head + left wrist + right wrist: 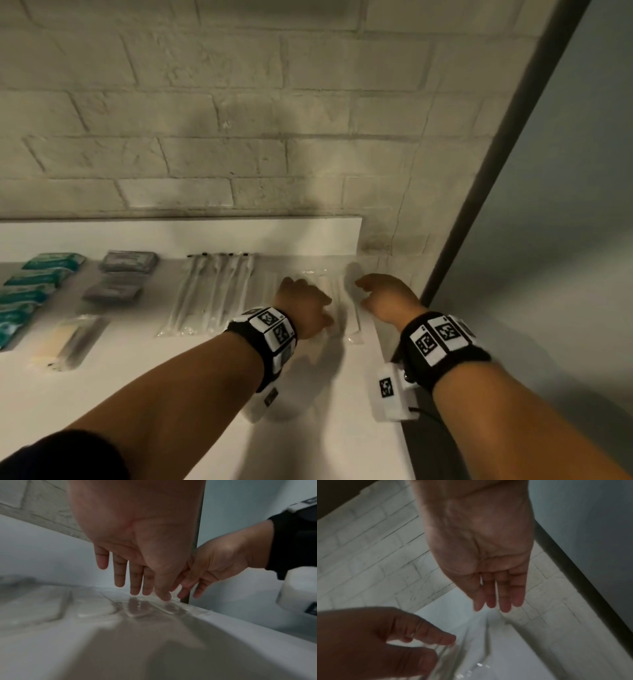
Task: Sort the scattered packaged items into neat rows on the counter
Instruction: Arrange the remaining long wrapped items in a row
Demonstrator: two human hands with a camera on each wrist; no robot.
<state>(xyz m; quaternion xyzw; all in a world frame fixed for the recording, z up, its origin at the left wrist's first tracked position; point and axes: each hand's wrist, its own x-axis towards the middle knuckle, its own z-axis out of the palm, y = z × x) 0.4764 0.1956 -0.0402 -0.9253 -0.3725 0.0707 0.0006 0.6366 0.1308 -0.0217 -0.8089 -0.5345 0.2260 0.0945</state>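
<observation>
My left hand reaches down with straight fingers; its fingertips touch a clear plastic packet lying at the right end of the white counter. My right hand hovers just right of it with straight, relaxed fingers and holds nothing. The clear packet lies between the two hands. From the right wrist, the left hand shows a ring and rests its fingers on the packet.
Rows lie to the left: teal packets, grey packets, long clear packets and a yellowish packet. A brick wall backs the counter. The counter's right edge drops off beside a dark trim.
</observation>
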